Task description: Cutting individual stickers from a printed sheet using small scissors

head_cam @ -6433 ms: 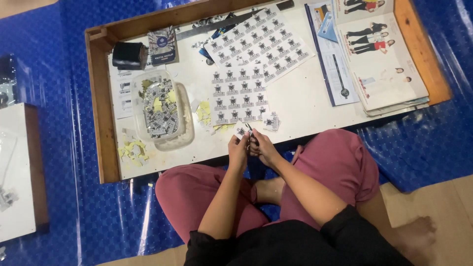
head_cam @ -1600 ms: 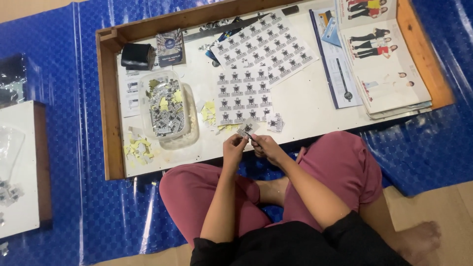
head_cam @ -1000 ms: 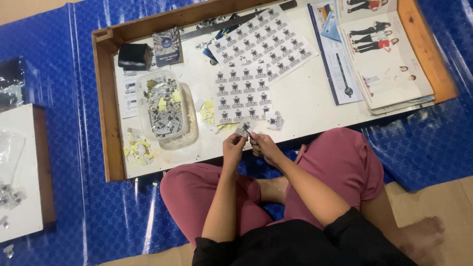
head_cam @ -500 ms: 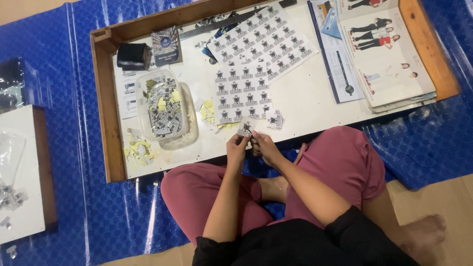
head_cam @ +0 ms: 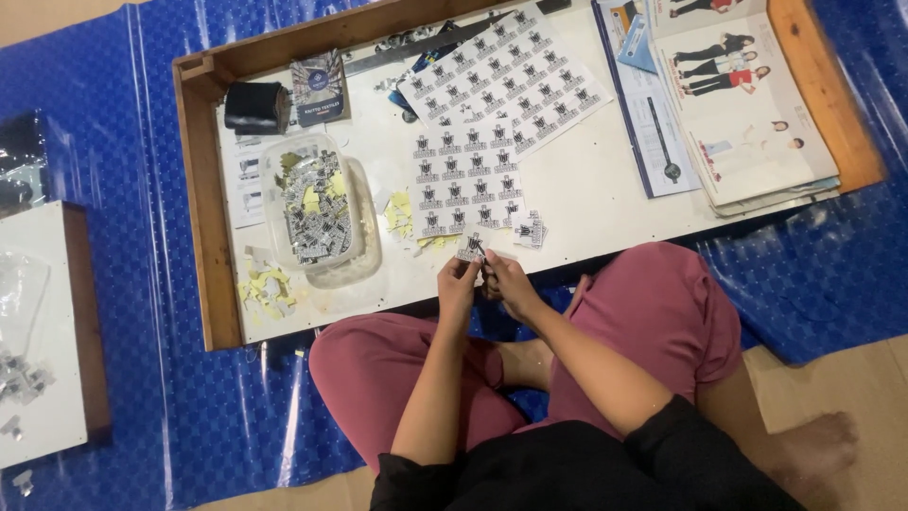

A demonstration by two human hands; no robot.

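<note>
Both my hands meet over the near edge of a low white-topped table (head_cam: 605, 189). My left hand (head_cam: 458, 281) pinches a small printed sticker piece (head_cam: 470, 245). My right hand (head_cam: 501, 280) touches the same piece from the right, fingers closed on something small that I cannot make out. Just beyond the hands lie a sheet of black-and-white stickers (head_cam: 468, 180) and a small stack of cut stickers (head_cam: 530, 230). A larger sticker sheet (head_cam: 515, 76) lies farther back.
A clear plastic tub (head_cam: 317, 208) filled with cut stickers stands at left, with yellow backing scraps (head_cam: 270, 284) around it. Magazines (head_cam: 747, 114) lie at right. A wooden rim (head_cam: 203, 218) borders the table. A second white board (head_cam: 38, 331) sits on the blue mat at far left.
The hands stay together at the table's near edge, working the small sticker piece. Only the camera view has shifted slightly.
</note>
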